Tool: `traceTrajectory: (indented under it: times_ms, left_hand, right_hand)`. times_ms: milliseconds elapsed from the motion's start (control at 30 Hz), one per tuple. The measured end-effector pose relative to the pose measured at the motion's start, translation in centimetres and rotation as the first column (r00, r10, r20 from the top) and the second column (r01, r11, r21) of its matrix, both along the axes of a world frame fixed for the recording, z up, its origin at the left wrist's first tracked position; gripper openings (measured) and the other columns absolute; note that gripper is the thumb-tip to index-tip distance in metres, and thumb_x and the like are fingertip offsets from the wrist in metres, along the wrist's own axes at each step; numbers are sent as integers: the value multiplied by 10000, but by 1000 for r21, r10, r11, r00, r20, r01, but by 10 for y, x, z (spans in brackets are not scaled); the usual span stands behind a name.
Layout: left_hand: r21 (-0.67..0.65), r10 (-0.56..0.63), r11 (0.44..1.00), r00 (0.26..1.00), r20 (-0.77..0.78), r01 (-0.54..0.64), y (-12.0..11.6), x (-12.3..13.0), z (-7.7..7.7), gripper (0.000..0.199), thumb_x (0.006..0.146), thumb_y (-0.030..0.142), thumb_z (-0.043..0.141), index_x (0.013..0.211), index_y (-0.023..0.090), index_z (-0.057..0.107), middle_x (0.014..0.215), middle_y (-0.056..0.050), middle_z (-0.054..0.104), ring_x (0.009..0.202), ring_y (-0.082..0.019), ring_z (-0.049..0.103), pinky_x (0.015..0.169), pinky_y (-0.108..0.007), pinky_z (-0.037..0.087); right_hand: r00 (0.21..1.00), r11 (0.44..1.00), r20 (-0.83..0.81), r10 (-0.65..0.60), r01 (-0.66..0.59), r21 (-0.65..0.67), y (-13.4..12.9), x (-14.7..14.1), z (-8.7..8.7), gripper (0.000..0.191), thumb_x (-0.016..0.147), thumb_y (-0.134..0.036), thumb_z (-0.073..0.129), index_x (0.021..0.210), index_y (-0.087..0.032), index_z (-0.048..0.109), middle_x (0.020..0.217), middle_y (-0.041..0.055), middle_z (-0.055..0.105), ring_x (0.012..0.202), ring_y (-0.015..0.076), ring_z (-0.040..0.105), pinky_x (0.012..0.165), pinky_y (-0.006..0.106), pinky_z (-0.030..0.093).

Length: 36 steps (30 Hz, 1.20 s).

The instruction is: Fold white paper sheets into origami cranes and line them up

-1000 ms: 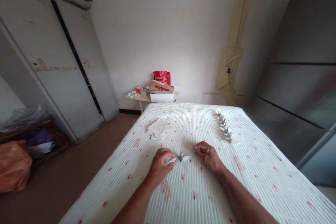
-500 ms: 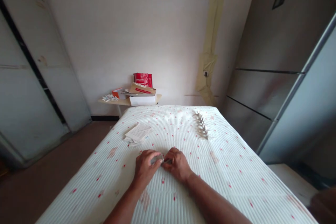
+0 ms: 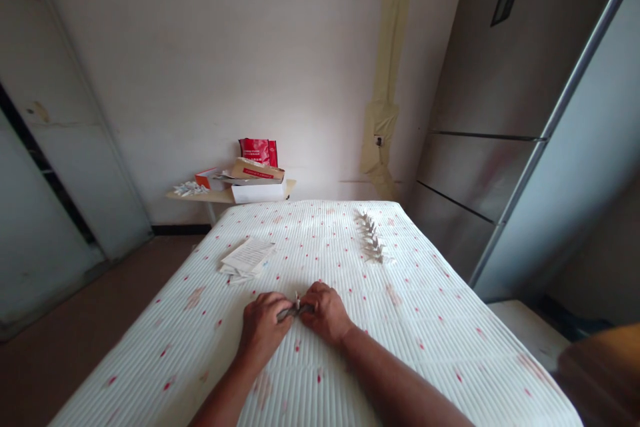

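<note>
Between my hands is a small grey-white folded paper crane, low over the quilted cover, a thin point of it standing up in the middle. My left hand pinches one side between thumb and fingers. On the other side, my right hand has its fingers closed around the paper, hiding part of it. Further off to the right, several folded paper cranes stand in a row. A loose stack of printed paper sheets lies beyond my left hand.
The white ribbed cover has red spots. Against the wall, a small side table bears a white box, a red bag and a pile of white folded pieces. A grey refrigerator stands at right.
The paper between my fingers has been opened outward to both sides, and a thin upright point now shows in its middle. The whole view has turned slightly right.
</note>
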State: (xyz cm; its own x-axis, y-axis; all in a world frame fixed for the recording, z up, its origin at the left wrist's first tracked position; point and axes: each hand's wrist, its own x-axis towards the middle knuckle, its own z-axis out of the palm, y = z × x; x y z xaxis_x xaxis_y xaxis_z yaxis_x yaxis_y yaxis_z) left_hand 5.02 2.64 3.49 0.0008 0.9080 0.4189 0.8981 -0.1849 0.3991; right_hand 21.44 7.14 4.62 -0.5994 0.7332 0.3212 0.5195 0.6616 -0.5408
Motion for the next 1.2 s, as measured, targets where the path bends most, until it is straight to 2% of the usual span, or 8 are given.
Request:
traceTrajectory:
  times_ms: [133, 300, 433, 567, 767, 900, 1200]
  left_hand:
    - [-14, 4, 1000, 1000, -5, -4, -3, 3, 2, 119, 685, 209, 596, 754, 237, 688, 804, -7, 656, 817, -176, 560, 763, -296, 380]
    - [-27, 40, 999, 998, 41, -39, -6, 5, 4, 121, 663, 186, 622, 746, 243, 690, 806, -4, 647, 828, -172, 544, 765, -296, 363]
    - [-39, 50, 998, 997, 56, -48, -7, 8, 5, 109, 651, 193, 628, 725, 243, 690, 784, -1, 640, 824, -173, 536, 772, -299, 359]
    - [-24, 50, 999, 997, 65, -49, -8, 9, 5, 121, 650, 192, 618, 735, 239, 690, 792, -6, 642, 838, -181, 540, 787, -313, 370]
    - [17, 44, 998, 941, 336, -53, -4, -2, 4, 265, 710, 151, 526, 914, 225, 678, 941, -27, 665, 942, -175, 558, 881, -316, 407]
    - [13, -14, 1000, 921, 390, 10, 2, -3, 8, 287, 707, 168, 551, 952, 240, 681, 970, -19, 676, 965, -174, 563, 903, -305, 414]
    - [8, -12, 1000, 934, 358, 10, 15, 4, 6, 189, 685, 106, 551, 739, 218, 694, 807, 9, 694, 853, -151, 591, 828, -265, 436]
  right_hand:
    - [996, 1000, -90, 12, -13, -16, -1, 1, 1, 233, 663, -77, 558, 780, -229, 689, 749, 6, 575, 782, 147, 547, 708, 234, 412]
    - [948, 984, -299, -109, 61, -165, 6, 6, -5, 197, 648, -52, 528, 722, -188, 649, 775, 16, 578, 720, 133, 561, 668, 236, 438]
    - [929, 973, -344, -136, 59, -223, 11, 9, -9, 148, 667, -98, 524, 708, -183, 638, 752, 9, 576, 689, 128, 554, 644, 238, 438]
    - [948, 981, -306, -89, 30, -192, 7, 8, -7, 149, 661, -82, 549, 720, -184, 640, 762, 8, 573, 655, 115, 542, 616, 227, 427]
    - [979, 995, -192, -70, 54, -87, -4, 3, 3, 64, 705, -157, 588, 712, -187, 644, 756, 15, 562, 697, 133, 554, 653, 240, 428]
    - [988, 995, -121, -99, 98, -17, -9, -3, 5, 93, 738, -236, 589, 682, -185, 642, 732, 19, 559, 683, 137, 545, 637, 239, 404]
    - [994, 992, -22, -103, 105, 72, -4, -9, -2, 119, 775, -216, 553, 675, -184, 608, 711, 6, 546, 670, 120, 511, 622, 224, 331]
